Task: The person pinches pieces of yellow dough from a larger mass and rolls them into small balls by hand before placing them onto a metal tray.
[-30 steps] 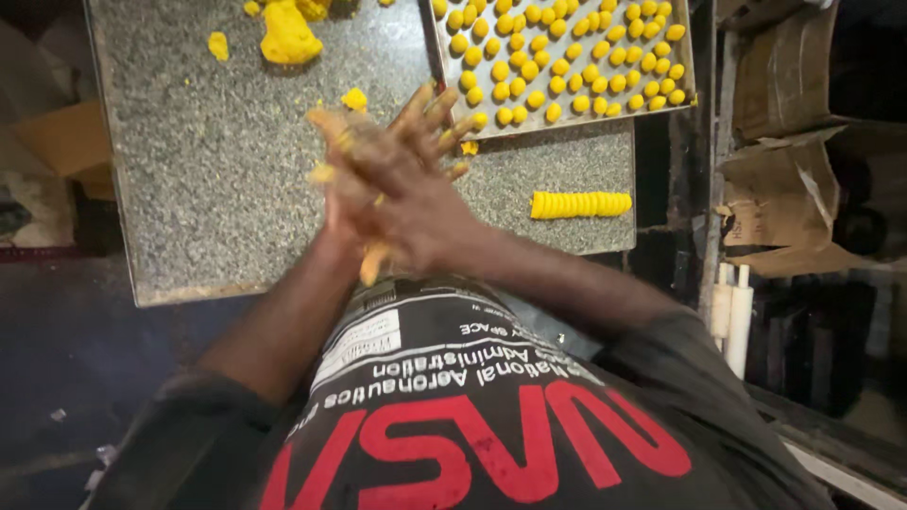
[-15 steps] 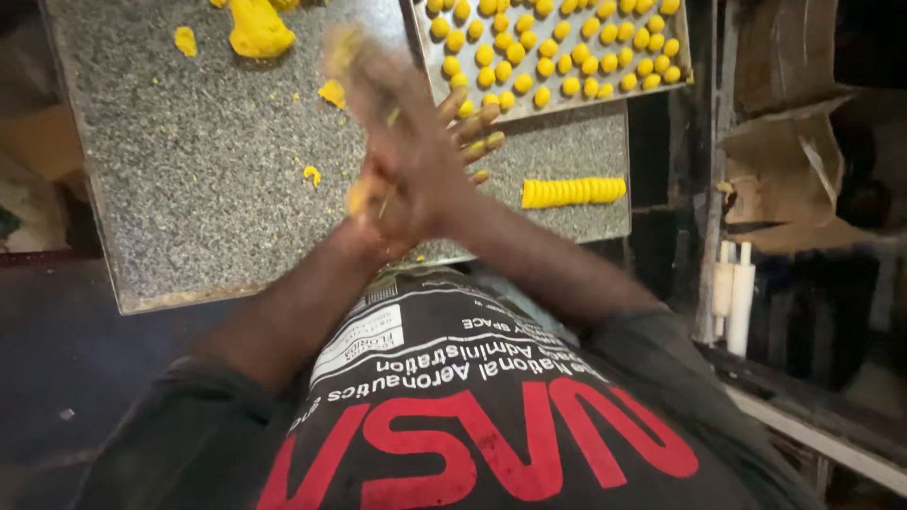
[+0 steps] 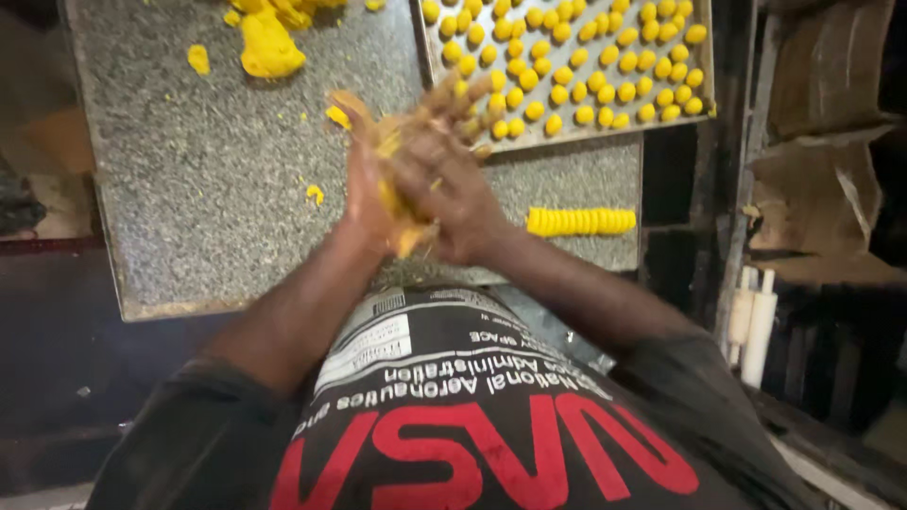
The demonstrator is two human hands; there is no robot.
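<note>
1. Dough [image 3: 402, 212], yellow, sits pressed between the left hand [image 3: 364, 194] and right hand [image 3: 449, 179], whose fingers [image 3: 453, 99] lie flat around it.
2. Both hands hover over the speckled desk [image 3: 189, 189], just below the tray [image 3: 430, 42] of yellow balls [image 3: 567, 66].
3. A ridged dough roll [image 3: 581, 222] lies right of the hands; a dough heap [image 3: 266, 42] lies upper left.
</note>
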